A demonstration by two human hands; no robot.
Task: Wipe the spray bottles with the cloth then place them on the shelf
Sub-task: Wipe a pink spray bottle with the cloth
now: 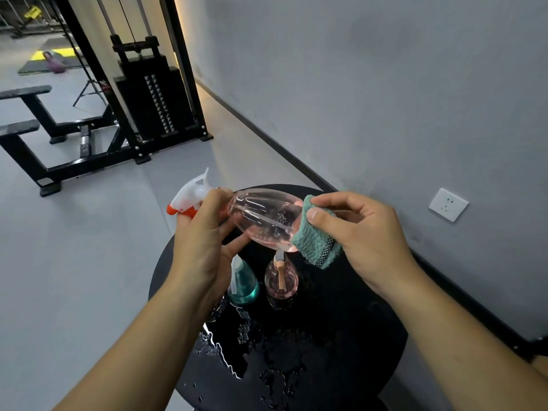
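Head view: left hand [204, 232] gripped the neck of a pink spray bottle [261, 221], held sideways above a round black table [370, 321]. Right hand [361, 232] pinched a teal cloth [315, 237] against the bottle's base. A teal bottle [244, 284] and a small pink bottle [281, 280] stood on the wet tabletop beneath. Wall socket [448, 204] at right.

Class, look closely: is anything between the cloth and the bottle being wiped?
Nothing visible. The right hand presses the teal cloth straight against the base of the pink spray bottle, which the left hand holds by its neck.
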